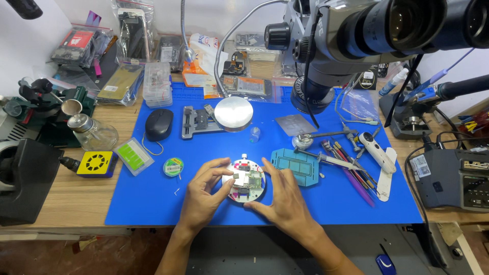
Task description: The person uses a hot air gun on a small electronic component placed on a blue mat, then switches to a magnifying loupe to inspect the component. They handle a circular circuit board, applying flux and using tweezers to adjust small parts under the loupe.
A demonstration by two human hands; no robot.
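Observation:
A round white device (246,181) with an exposed green circuit board lies on the blue work mat (153,203), near its front edge. My left hand (205,191) grips the device's left rim, thumb and fingertips resting on the board. My right hand (279,196) cups the right and lower rim, fingers spread along the edge. Both hands are touching the device.
A teal slotted holder (295,166), tweezers and several hand tools (351,163) lie right of the device. A solder spool (173,167), black mouse (159,124), metal disc (234,113) and glass bottle (94,132) sit behind. A microscope (356,35) hangs overhead; a soldering station (458,178) stands at right.

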